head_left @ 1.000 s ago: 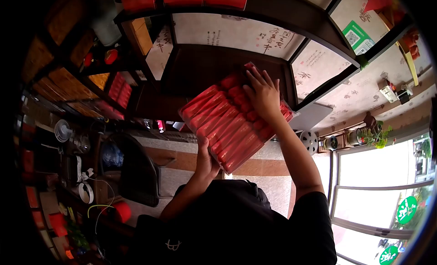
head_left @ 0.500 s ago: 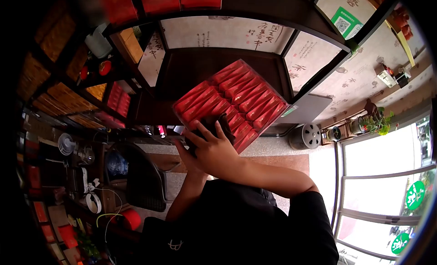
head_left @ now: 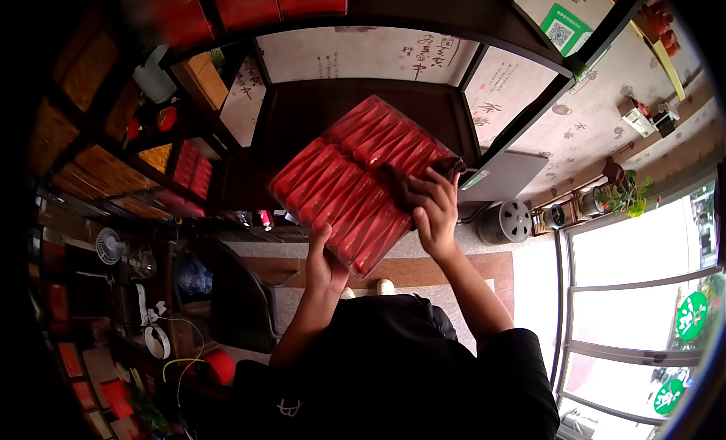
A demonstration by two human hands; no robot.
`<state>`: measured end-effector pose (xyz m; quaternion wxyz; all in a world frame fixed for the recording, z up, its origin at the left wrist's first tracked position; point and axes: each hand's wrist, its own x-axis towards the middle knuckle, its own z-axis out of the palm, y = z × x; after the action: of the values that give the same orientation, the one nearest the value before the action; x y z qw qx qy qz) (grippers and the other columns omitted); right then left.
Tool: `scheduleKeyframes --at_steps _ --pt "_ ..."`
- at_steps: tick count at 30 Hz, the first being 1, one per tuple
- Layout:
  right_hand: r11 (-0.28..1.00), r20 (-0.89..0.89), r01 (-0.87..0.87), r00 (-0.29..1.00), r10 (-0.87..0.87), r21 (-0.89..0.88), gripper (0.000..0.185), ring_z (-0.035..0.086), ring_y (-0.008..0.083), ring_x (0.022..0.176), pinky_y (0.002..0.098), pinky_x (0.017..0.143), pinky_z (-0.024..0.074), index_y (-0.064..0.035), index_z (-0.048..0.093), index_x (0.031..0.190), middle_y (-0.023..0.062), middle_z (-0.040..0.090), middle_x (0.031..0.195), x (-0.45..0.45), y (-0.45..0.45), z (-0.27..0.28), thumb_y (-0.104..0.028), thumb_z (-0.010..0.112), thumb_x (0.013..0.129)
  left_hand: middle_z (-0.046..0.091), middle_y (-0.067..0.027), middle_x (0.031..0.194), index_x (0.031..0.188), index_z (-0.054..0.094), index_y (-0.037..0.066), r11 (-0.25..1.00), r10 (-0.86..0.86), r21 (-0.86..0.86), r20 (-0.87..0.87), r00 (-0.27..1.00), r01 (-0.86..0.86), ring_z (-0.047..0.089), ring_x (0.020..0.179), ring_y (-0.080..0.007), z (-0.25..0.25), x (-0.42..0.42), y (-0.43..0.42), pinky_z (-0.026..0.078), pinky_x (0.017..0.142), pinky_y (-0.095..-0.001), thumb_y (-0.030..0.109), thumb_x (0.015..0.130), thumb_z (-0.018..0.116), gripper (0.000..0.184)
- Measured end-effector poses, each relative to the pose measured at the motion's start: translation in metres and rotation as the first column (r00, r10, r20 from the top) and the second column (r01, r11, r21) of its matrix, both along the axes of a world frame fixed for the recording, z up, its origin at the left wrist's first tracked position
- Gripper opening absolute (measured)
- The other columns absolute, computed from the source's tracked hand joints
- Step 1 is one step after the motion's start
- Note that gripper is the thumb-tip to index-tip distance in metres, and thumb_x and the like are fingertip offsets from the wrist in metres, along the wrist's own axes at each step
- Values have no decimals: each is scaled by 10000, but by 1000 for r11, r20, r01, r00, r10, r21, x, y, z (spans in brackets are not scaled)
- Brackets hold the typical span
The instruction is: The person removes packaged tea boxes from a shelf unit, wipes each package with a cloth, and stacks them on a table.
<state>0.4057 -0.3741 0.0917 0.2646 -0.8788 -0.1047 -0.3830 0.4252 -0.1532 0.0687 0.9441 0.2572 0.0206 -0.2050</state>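
A clear box packed with rows of red packets (head_left: 333, 190) is held tilted in front of my chest. My left hand (head_left: 325, 266) grips its near lower corner, thumb on the top face and the other fingers largely hidden underneath. Over the box's right part, my right hand (head_left: 435, 209) has its fingers bent round a dark cloth (head_left: 404, 184), which lies against the clear surface. Behind the box is a dark wooden shelf (head_left: 295, 115).
Red boxes (head_left: 314, 0) line the upper shelf. A black chair (head_left: 234, 296) stands at the left, near a small fan (head_left: 110, 245). At the right are a round metal container (head_left: 507, 222), a potted plant (head_left: 628, 195) and large windows (head_left: 628, 311).
My right hand has swept the dark cloth from the box's near left part to its right side. Before that, it lay on the far right part. The box's packet-filled face has turned more toward me.
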Motion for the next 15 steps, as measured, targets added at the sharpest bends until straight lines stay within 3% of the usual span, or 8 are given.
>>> scheduleKeyframes --at_steps 3,5,7,8,9,11,12,15 --pt "983 133 -183 975 181 5 421 585 283 1123 568 1159 130 -131 725 888 66 703 1047 -21 54 -10 -371 391 976 527 -133 1325 1372 419 33 1000 29 9 -61 998 -29 526 1228 -244 -8 0 0 462 1019 -437 322 895 638 599" --pt "970 219 -241 946 240 -23 451 611 246 1062 538 1142 188 -172 725 877 32 715 1000 -28 78 -17 -388 346 992 571 -128 1271 1320 481 38 998 67 9 -130 989 -66 557 1187 -224 -22 2 5 485 979 -420 334 904 615 528" --pt "971 324 -237 916 236 -39 484 621 230 1020 506 1107 246 -196 723 872 27 716 999 -20 76 -23 -410 311 1010 633 -116 1156 1199 563 38 992 -124 6 -216 968 129 605 1085 -202 -37 8 20 500 912 -391 359 917 580 428" --pt "970 379 -233 893 244 -74 523 629 241 980 486 1060 301 -198 714 869 38 715 993 -14 71 -25 -441 277 1021 650 -119 1100 1148 581 33 927 -267 -260 48 963 270 627 1018 -224 -53 12 24 504 881 -381 347 910 584 394" --pt "970 382 -231 892 240 -70 523 629 241 980 486 1060 301 -198 714 869 38 715 993 -9 66 -26 -441 277 1021 650 -119 1100 1148 581 33 928 -268 -255 49 962 272 627 1018 -224 -42 11 20 504 881 -381 347 910 584 394" --pt "977 388 -202 896 215 -74 517 633 253 963 487 1032 337 -189 704 879 45 714 986 0 51 -27 -439 274 1021 622 -139 1181 1231 539 10 1000 -27 2 -99 995 27 606 1091 -246 1 6 3 502 923 -399 332 901 597 465" --pt "983 375 -169 909 183 -70 505 635 271 956 497 1013 359 -160 692 891 54 712 983 6 40 -27 -423 280 1016 564 -158 1291 1341 453 -5 1000 22 6 -77 997 -22 566 1179 -280 16 5 -2 482 993 -425 311 876 626 589" --pt "997 317 -82 945 82 -12 501 625 317 990 526 1028 357 -95 677 875 104 703 983 21 2 -27 -397 299 1006 498 -162 1379 1415 361 -14 997 26 68 -22 999 -25 518 1250 -303 18 2 1 443 1059 -447 299 853 654 708"
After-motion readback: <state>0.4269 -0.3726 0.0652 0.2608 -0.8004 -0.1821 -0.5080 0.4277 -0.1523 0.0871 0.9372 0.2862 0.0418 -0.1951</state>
